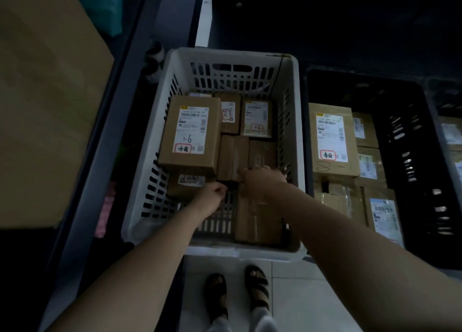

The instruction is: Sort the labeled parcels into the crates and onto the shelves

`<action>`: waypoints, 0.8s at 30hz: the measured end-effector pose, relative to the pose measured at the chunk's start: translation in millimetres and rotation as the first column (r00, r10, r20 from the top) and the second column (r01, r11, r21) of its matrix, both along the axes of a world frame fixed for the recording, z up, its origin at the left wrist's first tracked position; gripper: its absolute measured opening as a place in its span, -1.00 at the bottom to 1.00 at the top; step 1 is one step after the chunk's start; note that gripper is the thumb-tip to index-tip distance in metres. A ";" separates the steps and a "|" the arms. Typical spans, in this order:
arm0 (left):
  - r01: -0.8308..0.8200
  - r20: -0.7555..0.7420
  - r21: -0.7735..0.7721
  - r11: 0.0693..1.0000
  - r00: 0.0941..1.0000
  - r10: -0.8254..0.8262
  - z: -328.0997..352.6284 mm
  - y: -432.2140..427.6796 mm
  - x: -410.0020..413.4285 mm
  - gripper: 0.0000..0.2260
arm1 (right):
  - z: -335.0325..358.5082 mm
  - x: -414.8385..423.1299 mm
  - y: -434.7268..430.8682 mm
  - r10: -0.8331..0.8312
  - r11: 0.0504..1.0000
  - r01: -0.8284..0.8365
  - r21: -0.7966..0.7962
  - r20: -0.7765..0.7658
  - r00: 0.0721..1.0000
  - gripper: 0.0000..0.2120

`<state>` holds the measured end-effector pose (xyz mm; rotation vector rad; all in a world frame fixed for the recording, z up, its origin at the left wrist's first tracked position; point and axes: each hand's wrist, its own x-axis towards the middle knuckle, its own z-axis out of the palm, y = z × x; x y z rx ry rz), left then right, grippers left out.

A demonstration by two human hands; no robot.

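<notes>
Feet in dark sandals point(257, 289) on pale tiled floor point(312, 294), at the near rim of a white crate point(232, 54); both bare forearms reach down into it. Left hand point(211, 194): fingers curled into a loose fist, knuckles against the near edge of a small labelled parcel point(185, 185); cannot tell whether it pinches anything. Right hand point(262, 181): palm down, fingers bent over the far end of a taped parcel point(257, 221), gripping it; that parcel lies flat in the near right corner of the white crate, label side not showing. Slotted crate floor shows bare between the two wrists. Beyond the hands, two plain parcels point(233, 154) side by side, touching. Left of them a large parcel point(190, 131), label up, handwritten "1-6", lying partly on top of the small labelled parcel. Against the far wall, two more labelled parcels point(256, 118). Right of the white crate and just beside it, a black crate point(405, 144) packed with parcels, the biggest one point(332, 139) label up at its left side. Left, a dark shelf upright point(120, 106) with a big carton point(50, 106) behind it.
</notes>
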<state>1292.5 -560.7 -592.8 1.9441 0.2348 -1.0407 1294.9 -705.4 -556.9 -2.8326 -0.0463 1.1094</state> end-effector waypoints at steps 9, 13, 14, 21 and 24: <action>-0.311 0.576 0.144 0.940 0.798 0.176 14.5 25.9 30.8 -0.75 | -5.9 59.8 29.3 -0.284 0.909 0.224 0.351 0.128 0.950 -0.69; -0.398 0.527 0.326 0.858 0.830 0.184 2.1 39.3 46.4 -0.49 | -22.7 78.6 38.0 -0.546 0.667 0.495 0.557 -0.088 0.833 -0.62; -0.370 0.495 0.354 0.859 0.853 0.163 -0.7 39.6 47.2 -0.44 | -28.3 80.5 39.9 -0.603 0.583 0.564 0.584 -0.154 0.783 -0.59; -0.487 0.318 0.286 0.825 0.860 0.398 -23.5 31.1 66.4 -0.34 | -58.9 80.0 38.4 -0.648 -0.028 0.829 0.559 -0.641 0.411 -0.42; -0.563 0.285 0.167 0.809 0.813 0.507 -27.2 31.6 66.3 -0.51 | -62.6 76.2 31.5 -0.590 -0.058 0.826 0.561 -0.687 0.425 -0.42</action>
